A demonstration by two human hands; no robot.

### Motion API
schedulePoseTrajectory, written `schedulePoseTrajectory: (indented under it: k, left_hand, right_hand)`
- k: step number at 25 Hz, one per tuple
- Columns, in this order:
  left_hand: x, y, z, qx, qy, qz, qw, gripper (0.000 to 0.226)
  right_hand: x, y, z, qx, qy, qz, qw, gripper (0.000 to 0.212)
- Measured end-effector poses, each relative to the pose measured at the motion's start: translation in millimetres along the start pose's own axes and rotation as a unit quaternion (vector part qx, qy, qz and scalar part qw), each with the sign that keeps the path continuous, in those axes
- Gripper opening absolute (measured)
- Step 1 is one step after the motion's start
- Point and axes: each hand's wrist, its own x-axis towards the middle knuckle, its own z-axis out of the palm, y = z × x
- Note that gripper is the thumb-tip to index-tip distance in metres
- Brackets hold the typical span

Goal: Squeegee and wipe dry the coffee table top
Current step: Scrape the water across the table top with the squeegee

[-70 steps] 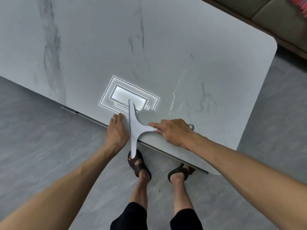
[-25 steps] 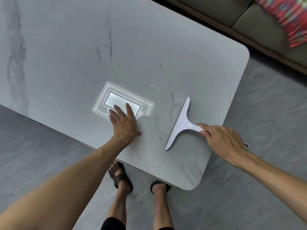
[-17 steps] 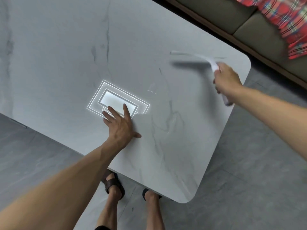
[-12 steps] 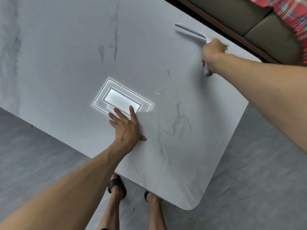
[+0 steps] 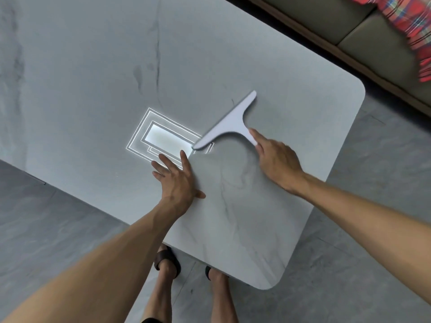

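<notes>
The coffee table top is pale grey marble with dark veins and rounded corners. A white T-shaped squeegee lies with its blade on the top, running diagonally from lower left to upper right. My right hand grips its handle from the near right side. My left hand rests flat on the table, fingers straight, just left of the blade's lower end. A bright rectangular reflection of a ceiling light shines on the top beside my left fingertips.
A dark olive sofa with a wooden base runs along the table's far right side, with a red plaid cloth on it. Grey tiled floor surrounds the table. My feet in dark sandals stand at the near edge.
My right hand has drawn the squeegee back from the far right edge of the table toward the middle, near my left hand. The left hand stays flat in place.
</notes>
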Motion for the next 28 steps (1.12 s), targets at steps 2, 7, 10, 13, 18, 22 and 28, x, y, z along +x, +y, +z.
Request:
schedulePoseTrajectory:
  k: [2,7,10,13,18,22,28]
  left_hand:
    - [-3,2,-4,0.000,-0.008,0.001,1.000,0.137]
    - [-13,9,-15,-0.001,-0.026,-0.010,1.000,0.133]
    - [-22,6,-19,-0.028,-0.010,0.004,1.000,0.109]
    - [-39,11,-10,-0.053,0.022,0.045,0.997,0.069]
    - [-63,32,10,-0.032,-0.039,0.056,0.997,0.075]
    - [-61,35,3,-0.020,-0.068,0.053,0.996,0.075]
    - [-68,38,-3,0.000,-0.072,0.057,0.996,0.072]
  right_hand:
    - [-47,30,-1,-0.011,-0.018,0.017,1.000,0.047]
    - [-132,75,-24,-0.065,-0.066,0.062,0.994,0.048]
    - [-118,85,-50,-0.025,-0.015,0.083,0.996,0.045]
    - [-55,87,-72,0.038,0.035,0.133,0.990,0.040]
    - [-11,81,-58,0.090,0.017,0.268,0.959,0.040]
    - [-83,65,-23,0.089,0.000,0.231,0.969,0.048]
    - [-148,65,-25,0.130,0.012,0.254,0.958,0.044]
